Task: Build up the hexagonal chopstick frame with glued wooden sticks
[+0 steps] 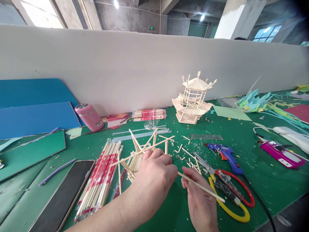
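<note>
My left hand [154, 178] is closed, with the near end of a thin wooden stick [205, 188] at its curled fingers. The stick slants down to the right across my right hand [200, 201], whose thumb and fingertips close around it. Partly behind my left hand stands a half-built frame of wooden sticks [135, 158], with several uprights and long crossing sticks over a layered base. My left hand hides its right side. Just right of my right hand lie red-handled scissors [248, 190] and a yellow-handled cutting tool [235, 214].
A stick pagoda model [193, 100] stands at the back. A blue glue gun [224, 154], cut stick pieces [180, 148] and a clear ruler [206, 137] lie rightward. Leftward are packaged chopsticks [101, 180], a phone [65, 193] and a pink flask [89, 116].
</note>
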A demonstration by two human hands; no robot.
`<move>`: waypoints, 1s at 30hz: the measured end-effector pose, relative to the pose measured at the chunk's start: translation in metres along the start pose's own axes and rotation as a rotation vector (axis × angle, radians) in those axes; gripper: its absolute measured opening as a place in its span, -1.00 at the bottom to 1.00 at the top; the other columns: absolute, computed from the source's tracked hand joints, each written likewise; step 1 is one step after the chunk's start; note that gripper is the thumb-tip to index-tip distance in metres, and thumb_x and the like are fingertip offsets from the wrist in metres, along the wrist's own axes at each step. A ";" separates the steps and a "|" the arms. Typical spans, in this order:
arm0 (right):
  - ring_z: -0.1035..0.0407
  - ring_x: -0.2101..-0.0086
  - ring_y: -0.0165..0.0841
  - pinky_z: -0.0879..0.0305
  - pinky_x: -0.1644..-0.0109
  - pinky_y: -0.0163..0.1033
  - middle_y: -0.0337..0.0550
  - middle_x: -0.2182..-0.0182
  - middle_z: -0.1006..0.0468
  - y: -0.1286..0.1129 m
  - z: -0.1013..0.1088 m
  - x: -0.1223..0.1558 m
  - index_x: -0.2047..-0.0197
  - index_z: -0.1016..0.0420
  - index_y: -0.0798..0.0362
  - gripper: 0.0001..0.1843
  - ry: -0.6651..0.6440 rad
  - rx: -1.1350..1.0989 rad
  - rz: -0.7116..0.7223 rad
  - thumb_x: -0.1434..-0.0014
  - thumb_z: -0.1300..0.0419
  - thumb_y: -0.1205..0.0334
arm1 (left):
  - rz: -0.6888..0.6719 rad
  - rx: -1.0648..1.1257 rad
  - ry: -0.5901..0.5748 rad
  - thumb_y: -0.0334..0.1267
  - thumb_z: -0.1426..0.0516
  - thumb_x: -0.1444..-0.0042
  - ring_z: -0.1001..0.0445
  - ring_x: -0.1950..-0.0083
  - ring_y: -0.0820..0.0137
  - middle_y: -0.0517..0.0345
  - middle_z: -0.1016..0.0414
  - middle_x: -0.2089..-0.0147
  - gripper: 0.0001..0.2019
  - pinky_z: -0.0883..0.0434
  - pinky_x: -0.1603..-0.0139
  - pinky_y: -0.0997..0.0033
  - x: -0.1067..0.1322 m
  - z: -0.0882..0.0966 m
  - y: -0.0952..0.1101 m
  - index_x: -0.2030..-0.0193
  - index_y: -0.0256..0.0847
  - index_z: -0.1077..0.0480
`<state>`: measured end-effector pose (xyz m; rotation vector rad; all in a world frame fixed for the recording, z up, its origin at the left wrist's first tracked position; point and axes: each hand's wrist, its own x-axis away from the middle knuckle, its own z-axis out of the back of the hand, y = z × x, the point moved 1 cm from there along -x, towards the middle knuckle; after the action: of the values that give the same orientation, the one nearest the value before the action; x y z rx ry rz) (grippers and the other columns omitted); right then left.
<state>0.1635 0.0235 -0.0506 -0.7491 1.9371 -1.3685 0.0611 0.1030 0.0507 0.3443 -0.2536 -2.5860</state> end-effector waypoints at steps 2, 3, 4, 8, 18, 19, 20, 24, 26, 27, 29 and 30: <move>-0.33 0.40 -0.34 -0.33 0.39 -0.26 -0.11 0.36 -0.44 0.001 0.009 -0.003 0.19 -0.51 -0.01 -0.75 -0.004 -0.016 0.012 -0.06 -0.13 0.15 | 0.006 -0.003 -0.009 -0.34 -0.03 -0.11 -0.27 0.33 0.32 0.15 -0.38 0.47 -0.78 -0.19 0.29 0.24 0.000 0.000 0.000 0.51 -0.20 -0.40; -0.33 0.39 -0.32 -0.33 0.37 -0.24 -0.09 0.34 -0.43 -0.001 0.015 -0.005 0.18 -0.51 0.00 -0.73 -0.006 -0.018 0.032 -0.07 -0.10 0.14 | 0.006 -0.003 -0.009 -0.35 -0.03 -0.11 -0.27 0.33 0.32 0.16 -0.38 0.47 -0.79 -0.19 0.29 0.24 0.000 0.000 -0.001 0.52 -0.20 -0.39; -0.32 0.37 -0.31 -0.33 0.35 -0.23 -0.08 0.32 -0.43 -0.004 0.022 -0.008 0.18 -0.51 0.00 -0.71 -0.007 -0.009 0.062 -0.09 -0.07 0.12 | 0.005 -0.003 -0.007 -0.35 -0.04 -0.11 -0.27 0.33 0.33 0.16 -0.38 0.47 -0.78 -0.19 0.29 0.24 0.001 0.000 -0.001 0.53 -0.21 -0.38; -0.33 0.28 -0.23 -0.32 0.33 -0.22 -0.03 0.15 -0.39 -0.036 0.048 -0.025 0.19 -0.51 0.02 -0.67 -0.127 0.247 0.159 -0.10 -0.04 0.07 | -0.008 -0.003 0.006 -0.38 -0.04 -0.10 -0.26 0.34 0.36 0.17 -0.37 0.48 -0.77 -0.19 0.30 0.29 0.001 0.000 -0.001 0.57 -0.24 -0.34; -0.30 0.39 -0.36 -0.22 0.41 -0.30 -0.25 0.44 -0.42 -0.086 0.016 -0.053 0.28 -0.44 -0.08 -0.83 -0.744 1.058 0.141 -0.14 -0.03 0.17 | -0.008 0.011 0.002 -0.35 -0.03 -0.12 -0.24 0.35 0.37 0.16 -0.35 0.49 -0.78 -0.20 0.31 0.33 0.002 -0.004 -0.002 0.53 -0.23 -0.35; -0.29 0.40 -0.37 -0.20 0.41 -0.30 -0.26 0.45 -0.41 -0.087 0.012 -0.053 0.29 -0.44 -0.08 -0.82 -0.778 1.093 0.131 -0.15 -0.02 0.19 | -0.007 0.014 -0.005 -0.35 -0.03 -0.12 -0.24 0.35 0.37 0.17 -0.34 0.49 -0.78 -0.20 0.31 0.33 0.002 -0.004 -0.002 0.53 -0.23 -0.35; -0.27 0.41 -0.38 -0.17 0.41 -0.30 -0.27 0.47 -0.40 -0.087 0.009 -0.054 0.32 -0.44 -0.08 -0.81 -0.807 1.119 0.123 -0.16 0.00 0.21 | -0.005 0.018 -0.010 -0.35 -0.02 -0.12 -0.24 0.36 0.37 0.17 -0.34 0.49 -0.78 -0.20 0.32 0.34 0.002 -0.003 -0.003 0.53 -0.23 -0.35; -0.22 0.47 -0.42 -0.09 0.43 -0.30 -0.30 0.53 -0.35 -0.089 0.005 -0.053 0.43 -0.41 -0.05 -0.77 -0.864 1.165 0.129 -0.16 0.03 0.27 | -0.011 0.044 -0.021 -0.36 -0.02 -0.12 -0.23 0.36 0.37 0.15 -0.33 0.48 -0.77 -0.21 0.35 0.37 0.001 -0.003 -0.003 0.54 -0.25 -0.35; -0.20 0.48 -0.42 -0.07 0.44 -0.30 -0.30 0.53 -0.35 -0.090 0.005 -0.053 0.45 -0.40 -0.04 -0.76 -0.871 1.168 0.119 -0.16 0.03 0.29 | -0.013 0.060 -0.028 -0.37 -0.02 -0.12 -0.24 0.37 0.38 0.15 -0.33 0.48 -0.78 -0.21 0.37 0.40 0.001 -0.003 -0.003 0.54 -0.25 -0.35; -0.20 0.48 -0.43 -0.06 0.45 -0.30 -0.30 0.53 -0.34 -0.090 0.005 -0.053 0.46 -0.40 -0.03 -0.76 -0.871 1.167 0.113 -0.16 0.03 0.30 | -0.012 0.065 -0.029 -0.37 -0.03 -0.11 -0.24 0.37 0.38 0.15 -0.33 0.48 -0.78 -0.21 0.38 0.40 0.001 -0.003 -0.003 0.54 -0.26 -0.35; -0.19 0.48 -0.43 -0.04 0.45 -0.30 -0.30 0.53 -0.34 -0.090 0.006 -0.053 0.46 -0.39 -0.03 -0.76 -0.871 1.164 0.106 -0.16 0.04 0.30 | -0.011 0.069 -0.023 -0.37 -0.03 -0.11 -0.24 0.38 0.38 0.15 -0.33 0.49 -0.79 -0.22 0.38 0.41 0.001 -0.004 -0.004 0.54 -0.26 -0.35; -0.19 0.49 -0.43 -0.04 0.45 -0.30 -0.31 0.53 -0.34 -0.090 0.005 -0.054 0.46 -0.39 -0.03 -0.77 -0.872 1.159 0.105 -0.16 0.03 0.30 | -0.010 0.071 -0.018 -0.38 -0.03 -0.10 -0.24 0.38 0.38 0.15 -0.33 0.49 -0.79 -0.22 0.38 0.41 0.001 -0.004 -0.004 0.54 -0.26 -0.35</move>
<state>0.2093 0.0343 0.0435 -0.4775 0.3556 -1.4442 0.0596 0.1053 0.0459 0.3486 -0.3513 -2.5951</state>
